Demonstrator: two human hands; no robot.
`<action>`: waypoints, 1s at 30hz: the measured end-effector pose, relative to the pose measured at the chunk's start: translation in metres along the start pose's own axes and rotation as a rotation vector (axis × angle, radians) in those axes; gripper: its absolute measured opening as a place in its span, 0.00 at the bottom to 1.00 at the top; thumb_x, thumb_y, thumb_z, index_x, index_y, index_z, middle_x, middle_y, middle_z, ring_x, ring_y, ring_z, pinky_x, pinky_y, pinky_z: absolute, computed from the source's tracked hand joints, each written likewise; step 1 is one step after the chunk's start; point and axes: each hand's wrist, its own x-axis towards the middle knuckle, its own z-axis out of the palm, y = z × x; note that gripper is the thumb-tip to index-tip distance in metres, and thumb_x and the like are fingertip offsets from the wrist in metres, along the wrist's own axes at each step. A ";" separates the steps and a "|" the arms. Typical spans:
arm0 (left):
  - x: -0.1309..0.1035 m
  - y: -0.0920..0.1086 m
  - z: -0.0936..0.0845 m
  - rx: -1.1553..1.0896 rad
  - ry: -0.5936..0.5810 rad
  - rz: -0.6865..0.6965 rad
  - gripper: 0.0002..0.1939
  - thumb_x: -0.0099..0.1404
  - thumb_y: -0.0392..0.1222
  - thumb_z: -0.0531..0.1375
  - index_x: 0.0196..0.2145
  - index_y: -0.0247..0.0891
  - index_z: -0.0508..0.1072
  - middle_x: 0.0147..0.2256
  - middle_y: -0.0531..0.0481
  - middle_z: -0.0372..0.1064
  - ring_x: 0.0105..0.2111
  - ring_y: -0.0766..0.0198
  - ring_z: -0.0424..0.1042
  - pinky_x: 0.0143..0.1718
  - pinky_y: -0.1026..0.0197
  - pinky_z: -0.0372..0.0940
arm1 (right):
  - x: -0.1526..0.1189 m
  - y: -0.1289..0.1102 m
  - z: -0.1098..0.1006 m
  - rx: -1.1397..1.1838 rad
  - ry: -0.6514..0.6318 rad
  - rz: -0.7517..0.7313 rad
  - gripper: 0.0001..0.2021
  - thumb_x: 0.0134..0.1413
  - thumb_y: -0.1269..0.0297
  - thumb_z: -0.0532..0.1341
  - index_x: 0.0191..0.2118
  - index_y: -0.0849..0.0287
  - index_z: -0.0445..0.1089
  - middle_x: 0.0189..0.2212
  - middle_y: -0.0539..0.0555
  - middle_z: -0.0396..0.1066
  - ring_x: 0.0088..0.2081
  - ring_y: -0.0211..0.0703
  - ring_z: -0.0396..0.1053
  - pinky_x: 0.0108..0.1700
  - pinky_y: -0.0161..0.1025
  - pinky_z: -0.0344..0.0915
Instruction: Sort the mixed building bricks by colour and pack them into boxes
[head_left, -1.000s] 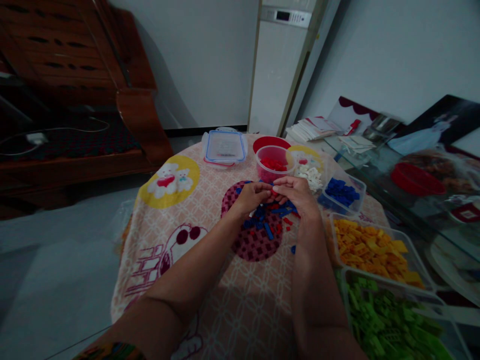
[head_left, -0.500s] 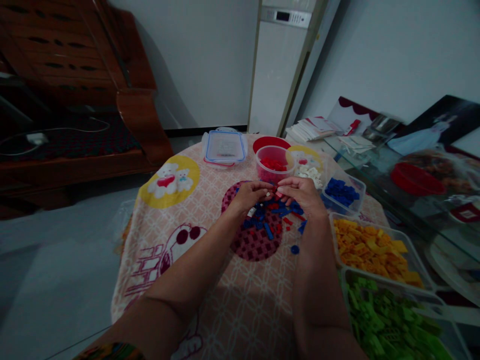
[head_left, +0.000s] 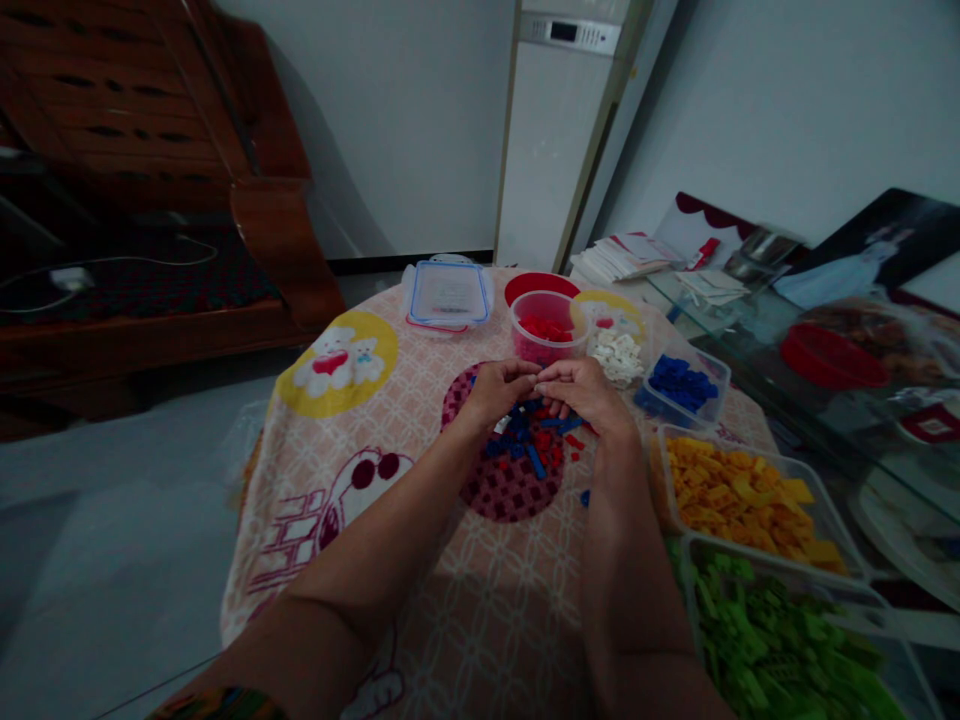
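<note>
My left hand [head_left: 498,390] and my right hand [head_left: 581,392] meet fingertip to fingertip above the scattered bricks. The left thumb and finger pinch a tiny pale piece, seemingly a white toy brick, mostly covered by the fingers. The right hand's fingers are closed too, and whatever they grip is hidden. Below the hands, loose blue bricks [head_left: 536,462] and red bricks [head_left: 574,442] lie on a dark red checkered circle [head_left: 510,502] of the tablecloth. A small white piece [head_left: 502,425] rests by the left fingers.
Behind the hands stands a round tub of red bricks [head_left: 546,328], beside a white brick pile [head_left: 618,358]. Rightward are boxes of blue bricks [head_left: 682,383], yellow bricks [head_left: 750,500] and green bricks [head_left: 787,640]. A lidded plastic box [head_left: 450,293] sits at the table's far edge.
My right hand has moved left against the left fingertips. The red pieces that showed between the fingers are now out of sight. My left hand has hardly moved.
</note>
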 end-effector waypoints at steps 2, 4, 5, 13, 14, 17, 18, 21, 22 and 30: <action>0.000 0.001 0.000 0.007 -0.014 0.004 0.10 0.54 0.36 0.68 0.36 0.32 0.80 0.29 0.50 0.78 0.29 0.68 0.74 0.36 0.65 0.70 | -0.001 0.000 0.000 0.004 0.007 0.001 0.06 0.46 0.64 0.68 0.30 0.60 0.74 0.18 0.48 0.72 0.17 0.33 0.66 0.18 0.28 0.61; 0.000 0.004 -0.001 0.037 -0.012 0.009 0.09 0.55 0.36 0.68 0.36 0.32 0.80 0.29 0.50 0.78 0.29 0.68 0.74 0.36 0.64 0.70 | 0.000 0.002 -0.002 0.029 0.059 -0.010 0.07 0.45 0.63 0.68 0.30 0.60 0.74 0.18 0.48 0.72 0.17 0.34 0.67 0.18 0.28 0.62; 0.000 0.007 -0.003 0.064 0.000 0.013 0.09 0.56 0.36 0.67 0.36 0.31 0.79 0.28 0.50 0.77 0.28 0.67 0.75 0.35 0.64 0.71 | 0.000 0.004 -0.004 0.054 0.108 -0.019 0.07 0.45 0.63 0.68 0.30 0.60 0.74 0.19 0.49 0.73 0.18 0.34 0.68 0.18 0.28 0.63; -0.002 0.035 -0.037 0.627 -0.023 0.001 0.06 0.61 0.35 0.62 0.27 0.35 0.77 0.19 0.54 0.71 0.20 0.67 0.71 0.26 0.66 0.66 | 0.013 0.036 -0.039 0.350 0.858 -0.203 0.15 0.41 0.62 0.68 0.37 0.60 0.72 0.24 0.50 0.74 0.28 0.45 0.77 0.31 0.41 0.79; -0.002 0.037 -0.040 0.677 -0.072 -0.005 0.07 0.61 0.35 0.62 0.25 0.35 0.76 0.18 0.54 0.71 0.20 0.67 0.70 0.26 0.66 0.65 | 0.013 0.039 -0.043 0.357 0.904 -0.216 0.17 0.41 0.62 0.67 0.41 0.60 0.72 0.26 0.50 0.74 0.30 0.45 0.78 0.33 0.42 0.79; -0.004 0.036 -0.042 0.793 -0.196 0.008 0.07 0.59 0.35 0.63 0.24 0.36 0.78 0.19 0.54 0.72 0.20 0.67 0.70 0.27 0.66 0.64 | 0.011 0.040 -0.048 0.352 0.945 -0.189 0.22 0.41 0.64 0.66 0.46 0.60 0.73 0.27 0.50 0.75 0.31 0.45 0.78 0.33 0.41 0.80; -0.004 0.034 -0.042 0.824 -0.221 0.021 0.06 0.58 0.34 0.63 0.25 0.36 0.79 0.19 0.54 0.72 0.20 0.67 0.70 0.28 0.66 0.64 | 0.010 0.038 -0.046 0.345 0.919 -0.160 0.21 0.41 0.64 0.66 0.45 0.60 0.73 0.26 0.50 0.75 0.30 0.44 0.78 0.32 0.40 0.79; -0.003 0.031 -0.039 0.877 -0.254 0.068 0.07 0.57 0.32 0.63 0.28 0.37 0.82 0.22 0.53 0.74 0.23 0.66 0.71 0.32 0.65 0.64 | 0.006 0.026 -0.035 0.295 0.726 -0.062 0.13 0.42 0.65 0.65 0.38 0.61 0.74 0.23 0.51 0.75 0.23 0.41 0.74 0.24 0.35 0.73; -0.002 0.031 -0.039 0.885 -0.253 0.086 0.07 0.56 0.32 0.63 0.30 0.37 0.83 0.23 0.53 0.76 0.24 0.65 0.72 0.34 0.65 0.65 | 0.004 0.022 -0.029 0.265 0.637 -0.040 0.11 0.43 0.65 0.65 0.36 0.62 0.74 0.22 0.51 0.75 0.21 0.40 0.73 0.22 0.33 0.71; 0.001 0.031 -0.043 0.882 -0.217 0.164 0.11 0.53 0.32 0.62 0.32 0.38 0.83 0.29 0.53 0.80 0.30 0.64 0.75 0.37 0.66 0.67 | -0.001 0.001 0.008 -0.165 -0.070 0.100 0.04 0.47 0.71 0.65 0.31 0.60 0.78 0.13 0.46 0.68 0.12 0.33 0.61 0.14 0.28 0.54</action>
